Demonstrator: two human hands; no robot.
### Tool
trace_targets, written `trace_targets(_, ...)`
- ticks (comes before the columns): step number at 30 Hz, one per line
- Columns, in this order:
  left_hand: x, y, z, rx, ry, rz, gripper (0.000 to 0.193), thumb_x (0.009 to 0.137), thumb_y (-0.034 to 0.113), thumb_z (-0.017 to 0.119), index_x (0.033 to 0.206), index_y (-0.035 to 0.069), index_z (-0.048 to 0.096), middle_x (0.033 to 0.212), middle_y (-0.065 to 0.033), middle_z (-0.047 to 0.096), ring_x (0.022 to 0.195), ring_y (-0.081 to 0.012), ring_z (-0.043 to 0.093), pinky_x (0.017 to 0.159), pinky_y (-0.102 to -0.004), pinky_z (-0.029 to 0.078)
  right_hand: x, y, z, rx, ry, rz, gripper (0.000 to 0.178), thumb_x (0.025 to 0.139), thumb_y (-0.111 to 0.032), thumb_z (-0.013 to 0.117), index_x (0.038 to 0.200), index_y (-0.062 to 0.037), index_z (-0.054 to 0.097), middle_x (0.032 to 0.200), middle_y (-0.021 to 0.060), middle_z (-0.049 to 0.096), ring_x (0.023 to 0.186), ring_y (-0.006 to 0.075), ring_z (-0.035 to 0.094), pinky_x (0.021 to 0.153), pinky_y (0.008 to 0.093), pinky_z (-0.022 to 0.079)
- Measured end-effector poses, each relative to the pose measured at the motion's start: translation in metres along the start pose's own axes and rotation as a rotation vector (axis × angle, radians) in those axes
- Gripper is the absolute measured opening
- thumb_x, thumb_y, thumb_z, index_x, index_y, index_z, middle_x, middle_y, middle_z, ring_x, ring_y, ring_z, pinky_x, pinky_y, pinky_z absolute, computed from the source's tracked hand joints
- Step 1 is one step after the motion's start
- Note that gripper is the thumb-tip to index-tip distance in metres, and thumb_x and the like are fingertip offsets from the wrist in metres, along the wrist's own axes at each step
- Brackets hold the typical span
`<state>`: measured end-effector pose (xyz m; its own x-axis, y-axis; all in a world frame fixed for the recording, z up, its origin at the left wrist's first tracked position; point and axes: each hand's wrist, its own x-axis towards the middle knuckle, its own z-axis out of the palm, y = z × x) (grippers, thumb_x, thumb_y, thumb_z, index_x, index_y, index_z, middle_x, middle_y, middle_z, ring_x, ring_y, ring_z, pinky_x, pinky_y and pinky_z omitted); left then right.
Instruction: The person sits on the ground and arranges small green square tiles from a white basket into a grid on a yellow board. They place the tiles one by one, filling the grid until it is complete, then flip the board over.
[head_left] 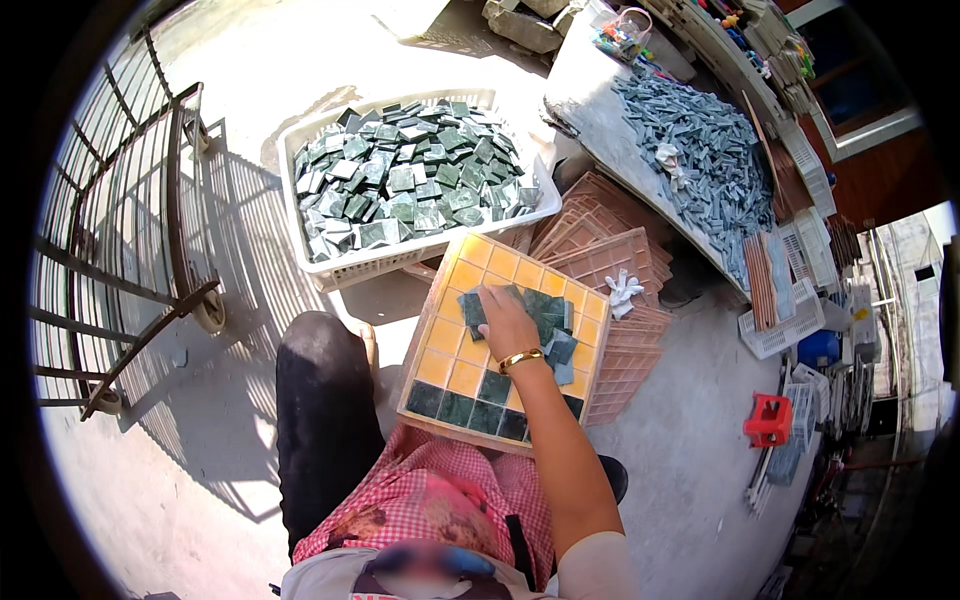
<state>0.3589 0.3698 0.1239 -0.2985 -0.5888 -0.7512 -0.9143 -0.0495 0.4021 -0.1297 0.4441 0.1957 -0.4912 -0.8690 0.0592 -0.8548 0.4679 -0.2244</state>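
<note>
A square grid tray [432,342] with a pinkish-brown rim and yellow cells rests tilted across my lap. Dark green square tiles [456,409] sit in cells along its near edge. Over the middle and right of the grid lies a loose heap of similar green stone tiles [551,318], overlapping one another. My right hand [508,325], with a gold bracelet at the wrist, lies flat on this heap, fingers stretched forward and thumb to the left. What is under the palm is hidden. My left hand is out of view.
Beyond the tray stands a white plastic basket [550,205] heaped with green tiles. Stacked brown grid trays [610,262] lie to the right, a white glove [624,292] on them. A board [592,105] bears many grey stone strips. A metal rack [185,200] is at left, a red stool [769,420] at right.
</note>
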Motion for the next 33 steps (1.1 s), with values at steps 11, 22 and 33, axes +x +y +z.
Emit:
trace_targets(11, -0.005, -0.01, 0.002, -0.006, -0.009, -0.032, 0.035, 0.083, 0.036, 0.044, 0.099, 0.009, 0.06, 0.104, -0.0048, 0.059, 0.099, -0.0223, 0.052, 0.082, -0.0329, 0.041, -0.05, -0.041, 0.026, 0.268, -0.068, -0.046, 0.049, 0.062, -0.016, 0.073, 0.104, -0.0036, 0.05, 0.099, 0.012, 0.048, 0.091, 0.0302, 0.053, 0.074, 0.0363, 0.047)
trace_targets(22, -0.004, -0.009, 0.001, 0.03, -0.015, -0.038, 0.039, 0.084, 0.04, 0.044, 0.101, 0.009, 0.061, 0.107, -0.0044, 0.059, 0.103, -0.0226, 0.052, 0.085, -0.0334, 0.041, -0.059, -0.057, 0.044, 0.511, -0.073, 0.158, 0.043, 0.063, -0.01, 0.073, 0.103, -0.0019, 0.057, 0.097, 0.0104, 0.052, 0.074, 0.0207, 0.059, 0.066, 0.0296, 0.049)
trace_targets(33, -0.026, -0.057, -0.005, 0.47, -0.267, -0.136, 0.043, 0.084, 0.043, 0.043, 0.104, 0.01, 0.062, 0.109, -0.0039, 0.06, 0.107, -0.0228, 0.052, 0.088, -0.034, 0.041, 0.003, -0.027, 0.02, 0.035, 0.153, 0.364, 0.056, 0.063, -0.025, 0.075, 0.108, -0.006, 0.047, 0.101, 0.0122, 0.047, 0.09, 0.0305, 0.054, 0.071, 0.0379, 0.049)
